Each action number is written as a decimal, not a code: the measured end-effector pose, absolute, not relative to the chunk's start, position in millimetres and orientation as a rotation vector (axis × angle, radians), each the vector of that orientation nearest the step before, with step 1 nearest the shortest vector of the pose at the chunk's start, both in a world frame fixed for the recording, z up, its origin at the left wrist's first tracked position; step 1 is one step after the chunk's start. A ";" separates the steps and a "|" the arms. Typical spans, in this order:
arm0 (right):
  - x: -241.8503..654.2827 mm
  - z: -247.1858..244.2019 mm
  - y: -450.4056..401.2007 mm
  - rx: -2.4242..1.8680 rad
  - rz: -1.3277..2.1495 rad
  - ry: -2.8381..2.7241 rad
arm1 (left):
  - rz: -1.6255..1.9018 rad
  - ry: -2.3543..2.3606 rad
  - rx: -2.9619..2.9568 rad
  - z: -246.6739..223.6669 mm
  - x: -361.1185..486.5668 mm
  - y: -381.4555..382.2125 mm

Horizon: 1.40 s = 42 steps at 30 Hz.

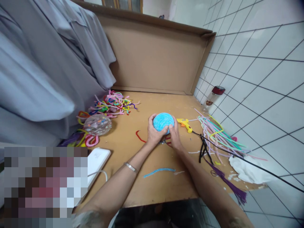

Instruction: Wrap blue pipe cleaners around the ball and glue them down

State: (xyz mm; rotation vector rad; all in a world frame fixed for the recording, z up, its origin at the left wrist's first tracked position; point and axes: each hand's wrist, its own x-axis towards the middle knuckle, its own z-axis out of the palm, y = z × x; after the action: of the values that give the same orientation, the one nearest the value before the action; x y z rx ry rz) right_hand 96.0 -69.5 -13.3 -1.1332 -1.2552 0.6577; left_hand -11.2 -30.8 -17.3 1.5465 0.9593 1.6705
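Between my two hands is a round, blue, coiled piece that looks wound from fuzzy pipe cleaner, held above the table. My left hand grips its left side, thumb on the near face. My right hand wraps its right side, with the thumb pressed at the lower edge. Partly hidden below the hands lies a tool with red handles, perhaps pliers or scissors. A red pipe cleaner curves on the table to the left. Closer to me lies a short blue pipe cleaner.
A yellow glue gun with a black cord lies right of my hands, near loose pipe cleaners, purple strands and white tissue. A jar stands by the tiled wall. Left are a colourful pile, clear bowl and white device.
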 end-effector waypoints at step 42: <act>79.9 -2.6 -48.6 -1.220 0.647 -0.992 | 1.640 1.013 1.713 -15.0 -16.7 -24.6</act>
State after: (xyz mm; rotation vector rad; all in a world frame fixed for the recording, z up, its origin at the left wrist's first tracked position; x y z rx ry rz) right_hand 79.9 -48.6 -2.6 -1.2203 -0.9923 0.6468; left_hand -16.7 -24.6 -15.0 1.7132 1.0135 1.6399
